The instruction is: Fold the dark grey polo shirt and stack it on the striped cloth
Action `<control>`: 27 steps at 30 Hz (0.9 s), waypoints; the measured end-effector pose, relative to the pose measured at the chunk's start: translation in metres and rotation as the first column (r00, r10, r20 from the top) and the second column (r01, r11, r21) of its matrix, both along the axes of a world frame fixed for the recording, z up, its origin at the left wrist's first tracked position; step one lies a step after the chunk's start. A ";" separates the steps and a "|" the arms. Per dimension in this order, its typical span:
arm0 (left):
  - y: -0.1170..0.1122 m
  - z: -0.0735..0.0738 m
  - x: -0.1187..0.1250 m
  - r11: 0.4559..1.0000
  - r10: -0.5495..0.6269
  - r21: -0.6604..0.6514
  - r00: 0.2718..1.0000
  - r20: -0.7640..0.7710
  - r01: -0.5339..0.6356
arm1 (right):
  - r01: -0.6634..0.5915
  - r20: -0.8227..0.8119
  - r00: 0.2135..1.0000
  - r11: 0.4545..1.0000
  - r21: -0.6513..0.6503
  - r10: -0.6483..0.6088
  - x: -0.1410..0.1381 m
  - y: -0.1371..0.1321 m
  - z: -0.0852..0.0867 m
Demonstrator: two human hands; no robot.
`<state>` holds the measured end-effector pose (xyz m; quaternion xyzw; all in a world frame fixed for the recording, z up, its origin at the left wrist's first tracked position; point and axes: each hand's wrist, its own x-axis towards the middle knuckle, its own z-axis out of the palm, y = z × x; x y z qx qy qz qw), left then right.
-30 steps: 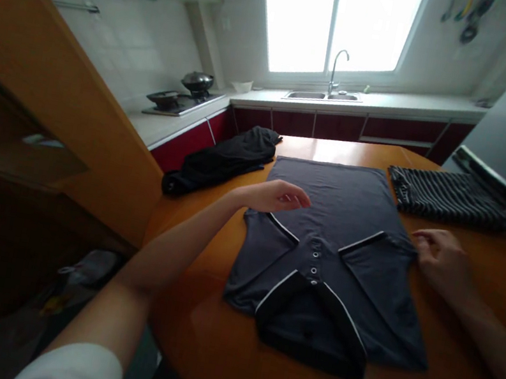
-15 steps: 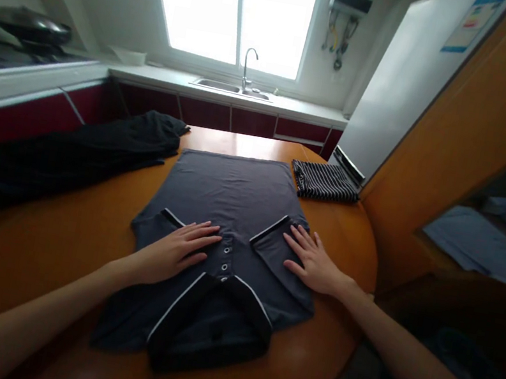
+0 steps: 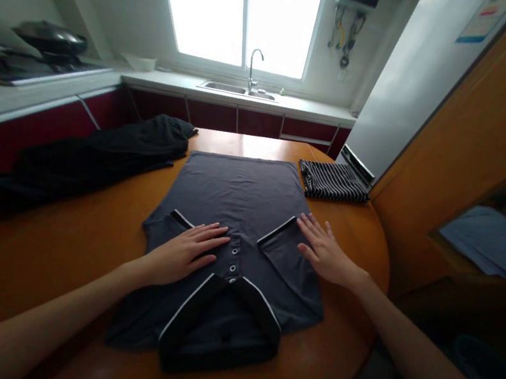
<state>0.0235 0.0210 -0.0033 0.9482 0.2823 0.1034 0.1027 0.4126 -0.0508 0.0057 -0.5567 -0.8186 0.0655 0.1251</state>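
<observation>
Pressing: both my palms lie flat on the dark grey polo shirt (image 3: pixel 237 193). I judge this pins its turned-in sleeves against the body of the cloth.
Shirt: spread front-up on the orange table (image 3: pixel 80 238), with the collar (image 3: pixel 220 329) nearest me by the table's edge and the hem toward the window. Both sleeves are folded inward, and their white-trimmed cuffs slant toward the buttons (image 3: pixel 234 259).
Why flat: an open palm spreads its weight over the whole fold, so the soft knit looks less likely to spring back than under a pinch.
Left hand (image 3: pixel 184 252): fully open and gripping nothing. The palm rests on the left folded sleeve, and the fingers (image 3: pixel 209 235) stretch out, slightly spread, with their tips just beside the buttons.
Right hand (image 3: pixel 324 253): also open and holding nothing. It rests on the right folded sleeve near the shirt's outer edge, fingers (image 3: pixel 315 229) fanned, the tips at the cuff trim.
Black garment (image 3: pixel 93 156): heaped loosely on the table to the left of the shirt. I cannot tell whether it touches the shirt.
Striped garment (image 3: pixel 334 182): folded, lying beyond my right hand, just beside the shirt's far right corner.
</observation>
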 end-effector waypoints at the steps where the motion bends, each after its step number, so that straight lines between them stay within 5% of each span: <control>1: 0.000 0.000 0.000 1.000 0.001 0.001 1.000 0.000 -0.001 | 0.017 -0.010 1.000 1.000 0.017 -0.017 0.003 0.005 -0.001; 6: 0.000 0.001 0.000 1.000 0.007 0.001 1.000 -0.011 -0.007 | -0.111 0.014 0.994 0.993 -0.039 0.112 0.007 0.011 -0.015; 12: -0.002 -0.001 0.001 1.000 -0.004 -0.004 1.000 0.027 0.004 | 0.252 -0.098 0.966 0.956 0.148 -0.240 0.006 0.025 -0.015; 14: -0.002 0.000 0.001 1.000 0.013 0.004 0.999 0.042 -0.013 | 0.263 -0.092 0.964 0.949 0.175 -0.250 0.000 0.030 -0.016; 18: 0.007 0.007 -0.012 0.973 0.211 0.069 0.971 0.115 -0.220 | 0.207 -0.001 0.978 0.977 0.058 -0.208 -0.009 0.034 -0.029; 22: 0.028 0.010 -0.041 0.874 0.466 0.035 0.859 0.213 -0.484 | 0.240 -0.042 0.970 0.969 0.050 -0.238 -0.001 0.038 -0.041; 27: 0.035 0.011 -0.058 0.829 0.549 -0.053 0.793 0.266 -0.556 | 0.374 -0.146 0.923 0.920 0.120 -0.356 0.019 0.045 -0.046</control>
